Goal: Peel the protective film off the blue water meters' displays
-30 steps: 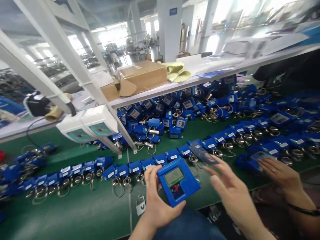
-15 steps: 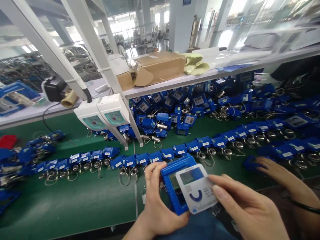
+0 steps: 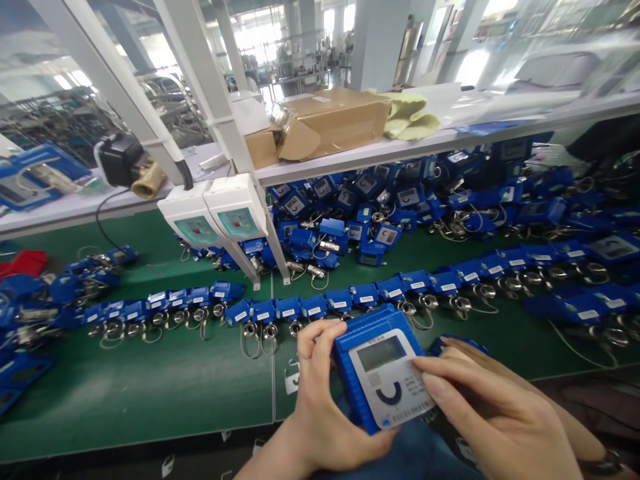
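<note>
My left hand [image 3: 320, 407] is wrapped round the left side of a blue meter housing [image 3: 357, 337], held tilted above my lap at the table's front edge. A white faceplate [image 3: 387, 373] with a grey display window and a blue U-shaped mark lies in the housing's front. The closed fingers of my right hand [image 3: 480, 413] pinch and press the faceplate's right edge. Just behind my right hand, another person's hand [image 3: 467, 353] rests on a blue unit [image 3: 457, 342] on the mat.
Rows and a heap of blue units with metal fittings cover the green mat [image 3: 150, 387]. A white shelf [image 3: 450, 137] carries a cardboard box [image 3: 335, 120] and a yellow cloth [image 3: 410, 117]. Two white control boxes [image 3: 215, 217] hang on the slanted white frame posts.
My right hand brought the white faceplate down from above the housing and it now sits in the housing's front. The other person's hand has moved left, close behind mine.
</note>
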A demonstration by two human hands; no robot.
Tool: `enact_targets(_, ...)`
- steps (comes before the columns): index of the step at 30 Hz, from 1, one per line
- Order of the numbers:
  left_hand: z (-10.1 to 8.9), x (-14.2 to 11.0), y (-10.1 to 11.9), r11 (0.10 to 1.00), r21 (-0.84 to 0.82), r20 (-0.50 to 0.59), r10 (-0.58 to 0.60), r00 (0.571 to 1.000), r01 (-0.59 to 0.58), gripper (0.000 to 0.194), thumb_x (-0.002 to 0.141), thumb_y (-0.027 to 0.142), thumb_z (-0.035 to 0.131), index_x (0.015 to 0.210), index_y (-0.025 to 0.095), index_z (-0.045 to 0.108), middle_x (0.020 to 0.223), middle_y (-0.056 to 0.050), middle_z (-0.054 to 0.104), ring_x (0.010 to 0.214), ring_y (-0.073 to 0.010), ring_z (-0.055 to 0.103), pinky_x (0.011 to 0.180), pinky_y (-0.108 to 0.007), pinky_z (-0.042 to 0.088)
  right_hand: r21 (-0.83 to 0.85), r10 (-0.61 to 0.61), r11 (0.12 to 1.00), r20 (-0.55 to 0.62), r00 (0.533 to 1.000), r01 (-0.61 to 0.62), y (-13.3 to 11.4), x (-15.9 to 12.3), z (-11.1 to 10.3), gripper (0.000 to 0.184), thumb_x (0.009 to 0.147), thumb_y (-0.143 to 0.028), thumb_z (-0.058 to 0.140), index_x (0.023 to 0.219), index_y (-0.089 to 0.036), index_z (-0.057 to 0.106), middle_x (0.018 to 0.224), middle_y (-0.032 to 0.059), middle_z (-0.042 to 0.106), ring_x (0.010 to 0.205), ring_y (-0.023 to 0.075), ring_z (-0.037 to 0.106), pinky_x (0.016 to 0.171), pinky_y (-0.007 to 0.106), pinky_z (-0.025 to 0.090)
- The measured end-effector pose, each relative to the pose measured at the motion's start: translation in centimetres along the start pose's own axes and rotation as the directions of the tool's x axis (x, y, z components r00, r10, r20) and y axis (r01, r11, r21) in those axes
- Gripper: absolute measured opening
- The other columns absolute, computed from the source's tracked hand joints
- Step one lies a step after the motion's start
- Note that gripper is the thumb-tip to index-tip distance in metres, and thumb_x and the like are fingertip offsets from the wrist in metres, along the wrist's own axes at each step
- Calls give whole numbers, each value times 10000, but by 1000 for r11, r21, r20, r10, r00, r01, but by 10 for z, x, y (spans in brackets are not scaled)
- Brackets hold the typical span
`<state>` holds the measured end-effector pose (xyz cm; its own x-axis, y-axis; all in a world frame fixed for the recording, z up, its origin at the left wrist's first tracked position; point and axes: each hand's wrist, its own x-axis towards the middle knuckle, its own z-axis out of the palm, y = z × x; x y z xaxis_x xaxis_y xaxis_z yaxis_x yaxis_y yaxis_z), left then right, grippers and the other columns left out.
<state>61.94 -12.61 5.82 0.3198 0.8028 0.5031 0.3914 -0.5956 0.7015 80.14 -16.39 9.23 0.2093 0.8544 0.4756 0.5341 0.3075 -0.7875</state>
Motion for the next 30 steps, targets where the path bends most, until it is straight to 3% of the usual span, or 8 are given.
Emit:
enact_targets(4, 1, 1, 1, 1000, 7, -12, 14, 1000, -14, 920, 543, 343, 746, 1321, 195, 278, 1192, -132, 360, 1169, -307, 415, 974, -432, 453, 9, 22, 1000, 27, 999, -22, 3, -3, -1, 145, 809, -366, 623, 765, -296, 743, 575, -13, 660, 464, 137, 615, 385, 174, 509)
enact_targets(9, 5, -3, -3, 993, -70, -58, 87, 995, -91, 846, 576, 279, 736, 1296, 195, 300, 1252, -155, 329, 1208, -314, 392, 949, -453, 468, -19, 189, 982, 51, 981, -188, 8, -14, -2, 125, 781, -290, 622, 783, -275, 746, 703, -2, 704, 591, 144, 641, 483, 178, 521)
enact_targets(11, 6, -3, -5, 986, -85, -83, 134, 988, -141, 769, 561, 221, 738, 1226, 220, 351, 1278, -145, 319, 1234, -308, 374, 941, -439, 475, -21, 200, 980, 58, 978, -199, 7, -15, -2, 125, 782, -283, 619, 785, -276, 744, 708, -7, 705, 601, 139, 640, 492, 173, 512)
enact_targets(16, 5, 0, -3, 979, -82, -103, 181, 978, -189, 591, 528, 140, 722, 1041, 218, 441, 1279, -130, 334, 1226, -277, 407, 926, -393, 489, -35, 121, 992, 108, 987, -118, 4, -7, -4, 132, 792, -228, 611, 799, -266, 737, 683, -12, 707, 577, 125, 636, 479, 152, 499)
enact_targets(21, 6, 2, 0, 979, -72, -104, 180, 978, -188, 539, 557, 159, 714, 1017, 208, 438, 1265, -136, 349, 1228, -261, 420, 903, -362, 504, -30, 77, 997, 69, 995, -76, -1, -2, -5, 147, 792, -199, 595, 768, -255, 729, 609, -31, 696, 490, 108, 591, 468, 148, 499)
enact_targets(25, 7, 2, 0, 982, -56, -95, 174, 980, -180, 544, 566, 158, 726, 1025, 214, 439, 1273, -135, 347, 1230, -260, 418, 898, -367, 507, -48, 65, 997, 109, 992, -60, -1, -2, -2, 150, 817, -190, 572, 813, -229, 716, 566, -34, 643, 481, 97, 573, 465, 150, 490)
enact_targets(30, 9, -1, -4, 994, 16, -81, 112, 990, -111, 533, 572, 177, 748, 1016, 230, 458, 1280, -121, 351, 1210, -263, 423, 920, -418, 489, -251, -195, 934, 237, 952, 254, 14, 13, -3, 300, 898, -184, 466, 1156, -216, 616, 674, 2, 637, 565, 126, 567, 547, 229, 488)
